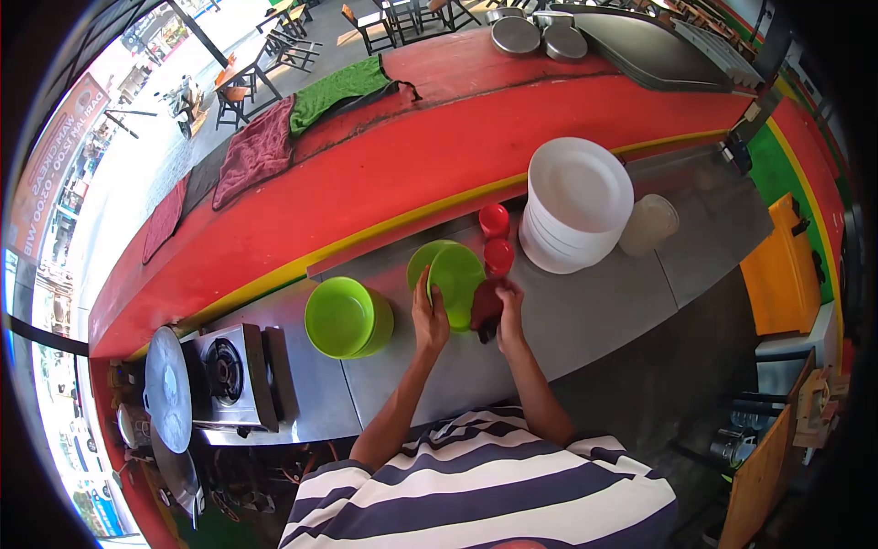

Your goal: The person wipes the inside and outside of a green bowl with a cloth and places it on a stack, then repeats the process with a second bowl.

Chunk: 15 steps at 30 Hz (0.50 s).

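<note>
My left hand (430, 316) is closed on the rim of a green bowl (460, 279), which is tipped up on its side. My right hand (510, 316) grips a dark red cloth (487, 309) against the right edge of that bowl. Another green bowl (418, 263) shows partly behind it; whether the two touch is hidden. To the left stands a stack of green bowls (340, 317). Two small red cups (495, 220) sit just beyond the held bowl.
A tall stack of white plates (578, 188) and a translucent container (649, 225) stand right on the metal counter (585, 316). A gas stove (229, 375) sits left. Behind runs a red ledge (412, 156) with a green cloth (334, 91) and metal lids (517, 37).
</note>
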Each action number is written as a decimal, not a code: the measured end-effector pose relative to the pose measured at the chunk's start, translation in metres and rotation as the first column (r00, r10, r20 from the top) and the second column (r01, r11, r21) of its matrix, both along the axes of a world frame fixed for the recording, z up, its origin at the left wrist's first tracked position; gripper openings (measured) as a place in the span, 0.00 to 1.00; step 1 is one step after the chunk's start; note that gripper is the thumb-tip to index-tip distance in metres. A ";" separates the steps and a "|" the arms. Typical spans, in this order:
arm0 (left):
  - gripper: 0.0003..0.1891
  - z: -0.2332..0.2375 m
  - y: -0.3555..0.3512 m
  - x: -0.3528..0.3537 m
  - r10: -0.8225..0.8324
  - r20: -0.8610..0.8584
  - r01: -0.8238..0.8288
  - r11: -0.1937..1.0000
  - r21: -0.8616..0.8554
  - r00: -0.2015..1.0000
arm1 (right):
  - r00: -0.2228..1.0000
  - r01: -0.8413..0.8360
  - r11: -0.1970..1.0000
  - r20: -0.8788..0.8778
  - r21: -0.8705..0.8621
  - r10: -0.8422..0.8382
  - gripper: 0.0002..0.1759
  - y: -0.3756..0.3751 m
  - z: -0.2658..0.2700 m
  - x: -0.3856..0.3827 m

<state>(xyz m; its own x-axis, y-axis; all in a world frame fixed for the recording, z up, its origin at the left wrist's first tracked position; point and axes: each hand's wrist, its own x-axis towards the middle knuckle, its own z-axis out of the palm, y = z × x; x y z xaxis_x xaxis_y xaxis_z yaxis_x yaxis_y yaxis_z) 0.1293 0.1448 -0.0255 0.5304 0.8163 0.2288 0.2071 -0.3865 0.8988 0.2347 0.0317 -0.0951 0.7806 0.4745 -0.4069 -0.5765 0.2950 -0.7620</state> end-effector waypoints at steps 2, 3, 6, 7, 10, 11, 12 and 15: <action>0.23 0.005 -0.007 -0.011 -0.032 -0.002 0.032 0.999 -0.034 0.999 | 0.984 0.040 0.999 0.172 -0.011 -0.037 0.37 -0.005 0.028 -0.007; 0.23 0.008 -0.007 -0.013 -0.045 0.011 0.045 0.999 -0.029 0.999 | 0.950 0.029 0.999 0.313 -0.033 -0.017 0.37 -0.003 0.029 -0.010; 0.23 0.024 -0.027 -0.028 -0.107 0.016 0.108 0.991 -0.073 0.994 | 0.641 0.066 0.986 0.764 -0.152 0.075 0.36 -0.003 0.055 -0.029; 0.23 0.034 -0.034 -0.033 -0.135 0.015 0.135 0.987 -0.091 0.991 | 0.494 0.058 0.978 0.857 -0.200 0.146 0.35 -0.005 0.069 -0.033; 0.23 0.063 -0.054 -0.053 -0.069 0.046 0.077 0.980 -0.182 0.997 | 0.036 0.133 0.937 0.946 -0.323 0.321 0.31 -0.013 0.088 -0.045; 0.23 0.069 -0.056 -0.062 -0.058 0.054 0.064 0.991 -0.114 0.997 | 0.000 0.146 0.926 0.936 -0.349 0.353 0.31 -0.017 0.089 -0.050; 0.22 0.074 -0.058 -0.072 -0.043 0.062 0.046 0.998 -0.048 0.997 | -0.035 0.157 0.913 0.922 -0.376 0.386 0.31 -0.022 0.091 -0.058; 0.21 0.088 -0.070 -0.106 -0.011 0.106 0.005 0.999 0.053 0.994 | 0.006 0.113 0.864 0.870 -0.491 0.493 0.30 -0.043 0.099 -0.100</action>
